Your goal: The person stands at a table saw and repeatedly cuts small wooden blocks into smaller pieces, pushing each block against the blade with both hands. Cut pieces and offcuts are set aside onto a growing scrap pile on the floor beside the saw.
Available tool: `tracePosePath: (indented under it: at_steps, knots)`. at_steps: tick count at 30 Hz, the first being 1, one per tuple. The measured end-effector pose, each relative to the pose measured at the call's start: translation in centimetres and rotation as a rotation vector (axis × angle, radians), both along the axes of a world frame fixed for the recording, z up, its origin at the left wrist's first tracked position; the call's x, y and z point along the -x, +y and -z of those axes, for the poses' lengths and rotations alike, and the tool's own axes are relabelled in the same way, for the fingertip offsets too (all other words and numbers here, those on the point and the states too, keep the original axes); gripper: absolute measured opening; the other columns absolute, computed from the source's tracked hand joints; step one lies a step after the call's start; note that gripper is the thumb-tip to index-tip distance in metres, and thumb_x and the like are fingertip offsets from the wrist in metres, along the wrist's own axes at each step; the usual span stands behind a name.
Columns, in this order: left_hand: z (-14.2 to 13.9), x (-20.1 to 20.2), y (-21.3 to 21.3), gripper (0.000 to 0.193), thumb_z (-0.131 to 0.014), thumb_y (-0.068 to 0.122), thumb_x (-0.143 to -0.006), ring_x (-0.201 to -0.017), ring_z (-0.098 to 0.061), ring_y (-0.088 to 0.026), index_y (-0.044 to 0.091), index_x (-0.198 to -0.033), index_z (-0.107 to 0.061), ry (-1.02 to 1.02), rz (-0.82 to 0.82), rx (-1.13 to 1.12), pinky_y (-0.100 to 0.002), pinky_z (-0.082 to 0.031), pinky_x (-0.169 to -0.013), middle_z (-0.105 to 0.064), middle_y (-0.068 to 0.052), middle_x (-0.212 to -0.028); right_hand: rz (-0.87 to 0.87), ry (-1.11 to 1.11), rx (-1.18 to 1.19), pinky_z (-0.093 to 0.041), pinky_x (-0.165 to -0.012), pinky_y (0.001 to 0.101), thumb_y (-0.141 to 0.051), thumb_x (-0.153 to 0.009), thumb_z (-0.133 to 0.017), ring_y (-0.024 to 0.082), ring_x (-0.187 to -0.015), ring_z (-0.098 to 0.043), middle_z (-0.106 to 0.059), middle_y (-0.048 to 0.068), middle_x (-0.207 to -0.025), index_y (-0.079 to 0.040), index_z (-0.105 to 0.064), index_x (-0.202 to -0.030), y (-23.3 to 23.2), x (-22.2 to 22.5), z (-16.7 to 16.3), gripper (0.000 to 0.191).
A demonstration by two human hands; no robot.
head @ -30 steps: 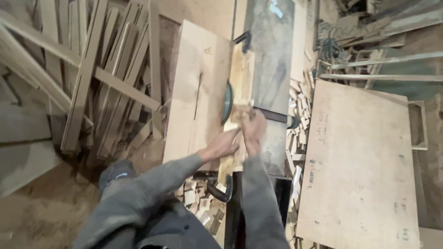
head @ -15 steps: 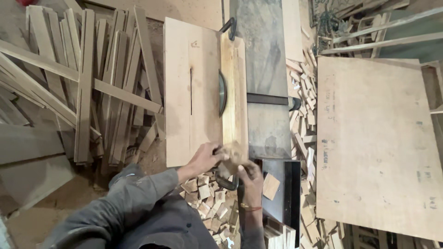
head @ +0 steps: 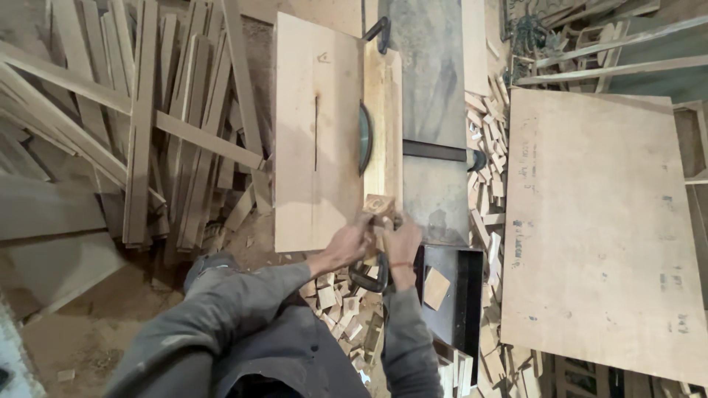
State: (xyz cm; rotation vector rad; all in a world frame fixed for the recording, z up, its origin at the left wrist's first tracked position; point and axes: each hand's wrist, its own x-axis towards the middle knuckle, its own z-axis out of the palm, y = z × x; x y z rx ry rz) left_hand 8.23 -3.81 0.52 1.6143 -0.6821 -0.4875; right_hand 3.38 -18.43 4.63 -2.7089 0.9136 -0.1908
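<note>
**Small block held at the saw's near end**

Fingers (head: 366, 234) of both hands are closing around a small wooden block (head: 378, 206), the left hand (head: 349, 245) and right hand (head: 402, 239) pinching it from either side. It is sitting on the pale surface (head: 317, 140), at its near edge, just short of the saw blade (head: 364, 138). Stiff and light by the look of it, it is best gripped by its side faces, being so short.

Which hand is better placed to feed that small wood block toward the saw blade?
Left, probably. The left hand grips the small wood block on the blade side, roughly in line with it. The right hand holds the block's near end, by the wooden fence strip.
</note>
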Motion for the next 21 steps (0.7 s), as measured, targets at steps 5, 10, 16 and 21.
tracePosePath:
  at_steps: [5,10,16,21]
  knots:
    - [-0.6,-0.7,-0.8,0.068,-0.061,0.019,-0.084,-0.077,-0.063,-0.055,-0.002,-0.142,-0.032,0.030,0.095,-0.072,-0.063,-0.049,-0.070,-0.066,-0.033,-0.079,0.039,-0.003,0.071,-0.055,-0.076,0.0482,-0.026,-0.078,-0.079,0.041,-0.085,-0.072,-0.075,0.020,-0.087,-0.004,-0.077,-0.087,1.1,-2.2,-0.8,0.024]
    - [-0.5,-0.8,-0.8,0.065,-0.062,0.021,-0.082,-0.083,-0.063,-0.056,-0.005,-0.135,-0.036,0.086,0.139,-0.095,-0.063,-0.049,-0.076,-0.066,-0.036,-0.086,0.107,0.105,0.044,-0.056,-0.076,0.0472,-0.035,-0.075,-0.084,0.040,-0.084,-0.072,-0.075,0.020,-0.084,-0.007,-0.078,-0.087,1.0,-2.7,-1.4,0.032]
    - [-0.3,-0.3,-1.1,0.084,-0.066,0.025,-0.080,-0.114,-0.059,-0.053,-0.008,-0.149,-0.031,0.049,0.067,-0.038,-0.056,-0.048,-0.097,-0.059,-0.039,-0.126,0.091,0.082,0.049,-0.057,-0.076,0.0458,-0.034,-0.076,-0.082,0.038,-0.081,-0.074,-0.076,0.017,-0.082,-0.010,-0.081,-0.087,-0.1,-2.7,-0.8,0.026]
    - [0.1,0.0,-2.1,0.088,-0.065,0.024,-0.082,-0.127,-0.055,-0.052,-0.006,-0.156,-0.027,0.082,0.055,0.003,-0.052,-0.045,-0.108,-0.051,-0.038,-0.143,0.060,0.099,0.100,-0.057,-0.073,0.0465,-0.033,-0.074,-0.084,0.039,-0.079,-0.073,-0.075,0.018,-0.082,-0.009,-0.081,-0.085,-1.0,-3.1,0.1,0.027]
